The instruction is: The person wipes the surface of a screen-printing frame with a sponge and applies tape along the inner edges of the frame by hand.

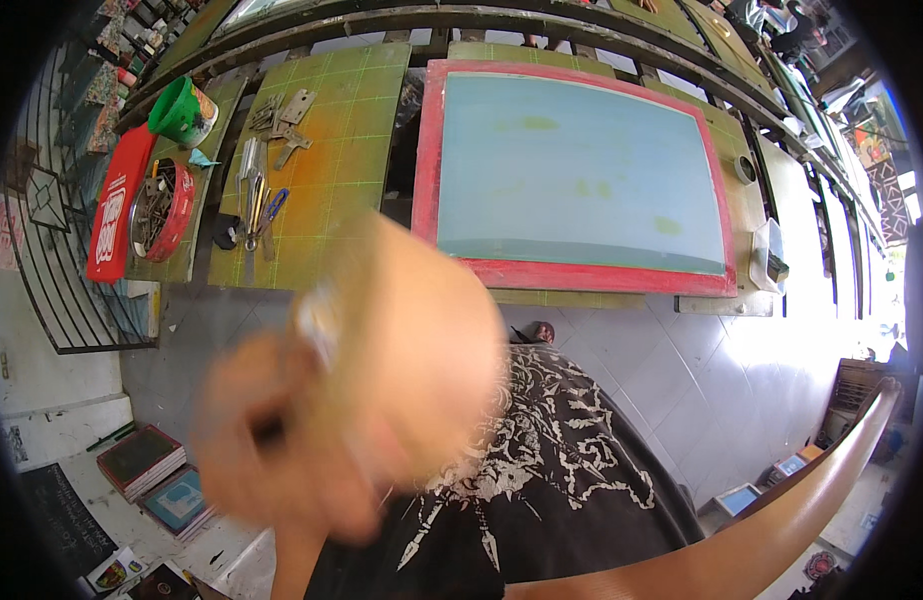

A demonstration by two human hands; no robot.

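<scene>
Left hand: the left hand [352, 400] is right up at the camera, a big blur filling the near centre; fingers look curled, but whether anything sits in them I cannot tell.
Silver band: a silver band [317, 325] shows on the blurred hand's upper edge, too smeared to make out more.
Right arm: a bare right forearm [782, 520] sweeps in from the near right and bends away to the far right; its hand is out of view, so no grip to call there.
What's blocked: the blurred hand covers the near edge of the yellow-green gridded worktable [352, 120] and part of the grey tiled floor [682, 360].
Screen frame: a red-framed printing screen with pale blue mesh [572, 165] lies flat on the table, far right of the hand and well apart from it.
Tools: a row of metal tools with a blue-handled pair of scissors [257, 200] lies far left on the table.
Containers: a round red tin of metal parts [162, 210] sits farther left, with a green plastic bucket [182, 112] beyond it.
Clothing: a black shirt with a white pattern [542, 470] fills the near centre.
</scene>
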